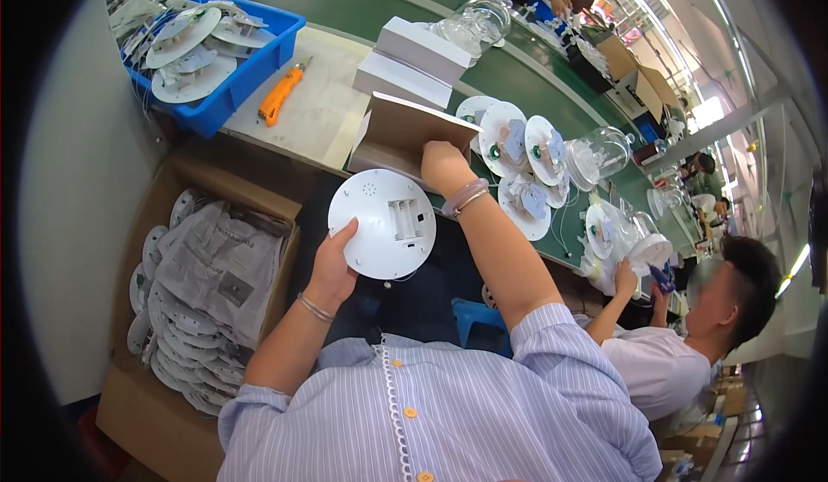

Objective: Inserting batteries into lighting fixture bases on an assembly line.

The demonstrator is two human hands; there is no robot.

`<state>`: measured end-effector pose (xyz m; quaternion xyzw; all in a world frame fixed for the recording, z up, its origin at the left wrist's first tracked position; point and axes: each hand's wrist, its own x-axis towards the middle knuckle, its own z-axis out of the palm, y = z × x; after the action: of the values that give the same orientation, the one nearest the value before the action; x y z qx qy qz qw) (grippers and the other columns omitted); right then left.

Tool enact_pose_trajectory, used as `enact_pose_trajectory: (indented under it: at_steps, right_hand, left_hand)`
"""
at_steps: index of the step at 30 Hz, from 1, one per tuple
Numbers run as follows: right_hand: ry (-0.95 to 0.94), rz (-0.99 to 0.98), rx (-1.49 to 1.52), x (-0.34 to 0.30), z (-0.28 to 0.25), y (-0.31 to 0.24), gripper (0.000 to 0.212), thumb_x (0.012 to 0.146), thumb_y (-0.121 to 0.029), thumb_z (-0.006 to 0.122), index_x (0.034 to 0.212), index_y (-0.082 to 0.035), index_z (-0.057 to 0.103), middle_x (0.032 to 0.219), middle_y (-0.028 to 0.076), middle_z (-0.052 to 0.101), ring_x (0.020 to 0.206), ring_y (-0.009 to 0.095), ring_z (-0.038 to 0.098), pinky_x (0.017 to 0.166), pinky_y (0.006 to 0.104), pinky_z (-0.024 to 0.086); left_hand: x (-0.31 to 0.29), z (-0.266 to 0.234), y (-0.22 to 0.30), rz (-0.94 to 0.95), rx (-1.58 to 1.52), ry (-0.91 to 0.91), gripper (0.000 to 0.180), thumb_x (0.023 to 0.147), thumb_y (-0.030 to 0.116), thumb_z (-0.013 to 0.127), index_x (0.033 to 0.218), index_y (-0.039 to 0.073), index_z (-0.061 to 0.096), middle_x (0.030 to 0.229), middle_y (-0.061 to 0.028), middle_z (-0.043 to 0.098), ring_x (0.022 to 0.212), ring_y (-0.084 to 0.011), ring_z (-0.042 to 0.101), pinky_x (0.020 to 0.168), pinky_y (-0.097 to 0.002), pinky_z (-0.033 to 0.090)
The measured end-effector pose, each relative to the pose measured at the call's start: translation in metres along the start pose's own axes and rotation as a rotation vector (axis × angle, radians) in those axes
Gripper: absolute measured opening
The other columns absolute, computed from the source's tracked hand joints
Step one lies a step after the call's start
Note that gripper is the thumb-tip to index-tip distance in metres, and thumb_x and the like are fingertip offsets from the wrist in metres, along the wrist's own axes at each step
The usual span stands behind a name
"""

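My left hand (335, 262) grips a round white plastic base (366, 228) by its lower left edge, thumb on top. The base's upturned face has an open battery compartment without batteries, small screws and a cluster of small holes. Beyond it, at the table edge, stands an open cardboard box (392, 141), white outside and brown inside. My right hand (445, 168) reaches into this box with its fingers curled; the fingertips and whatever they hold are hidden. Right of the box lie several round white bases (502, 137) with circuit boards and wires showing.
A blue bin (207, 120) of white bases and an orange utility knife (283, 94) sit at the far left. White boxes (414, 64) and clear domes (604, 156) stand farther back. A large carton (164, 439) of bases is at my left; a co-worker (664, 361) sits at right.
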<state>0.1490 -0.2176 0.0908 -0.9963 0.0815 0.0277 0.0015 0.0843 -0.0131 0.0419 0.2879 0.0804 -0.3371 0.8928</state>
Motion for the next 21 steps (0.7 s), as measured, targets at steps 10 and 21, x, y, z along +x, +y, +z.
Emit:
enact_pose_trajectory:
  at_steps: [10,21]
  right_hand:
    - [0.057,0.0,0.089,-0.004,-0.017,0.001,0.024,0.065,-0.008,0.058,0.089,-0.007,0.062,0.085,0.014,0.06,0.079,0.03,0.058,0.071,0.0344,0.047]
    - [0.107,-0.283,1.191,-0.072,-0.037,-0.013,0.03,0.072,0.0,0.06,0.1,-0.001,0.052,0.085,0.003,0.056,0.075,0.008,0.055,0.069,0.0198,0.044]
  left_hand:
    - [0.005,0.009,0.003,0.016,0.007,0.02,0.038,0.083,0.02,0.047,0.116,0.002,0.04,0.11,-0.0093,0.05,0.099,-0.02,0.051,0.082,-0.0314,0.042]
    - [-0.011,0.008,-0.003,0.016,0.013,0.062,0.039,0.085,0.022,0.045,0.118,0.002,0.038,0.11,-0.0091,0.051,0.098,-0.0189,0.052,0.08,-0.0303,0.044]
